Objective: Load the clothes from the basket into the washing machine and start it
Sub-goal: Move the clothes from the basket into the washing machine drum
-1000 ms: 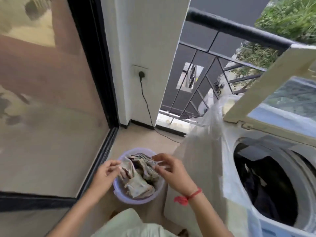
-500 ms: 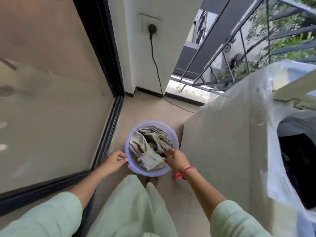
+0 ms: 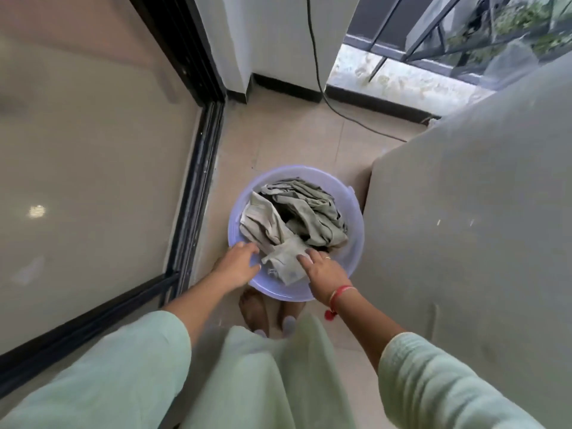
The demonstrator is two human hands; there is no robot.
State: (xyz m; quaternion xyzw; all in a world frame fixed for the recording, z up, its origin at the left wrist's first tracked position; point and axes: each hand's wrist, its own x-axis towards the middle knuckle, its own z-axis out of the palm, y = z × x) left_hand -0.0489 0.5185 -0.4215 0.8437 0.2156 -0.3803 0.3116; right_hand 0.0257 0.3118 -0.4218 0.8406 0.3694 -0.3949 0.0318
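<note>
A round pale lilac plastic basket [image 3: 356, 224] stands on the tiled floor just ahead of my bare feet. Crumpled grey-green and beige clothes [image 3: 305, 215] fill it. My left hand [image 3: 236, 264] rests over the basket's near left rim, fingers spread, touching the edge of the cloth. My right hand [image 3: 322, 269], with a red thread on the wrist, lies on the nearest fold of beige cloth, fingers apart and not closed around it. The washing machine's side [image 3: 470, 230], wrapped in clear plastic, fills the right; its opening is out of view.
A glass sliding door with a black frame [image 3: 198, 181] runs along the left. A black power cord [image 3: 343, 109] trails across the floor behind the basket. A railing [image 3: 439, 38] and greenery lie at the far right. My pale green garment fills the bottom.
The view has tilted down, so the washer's drum is lost from sight. My left hand moved from outside the basket onto its rim. My right hand shifted onto the nearest cloth.
</note>
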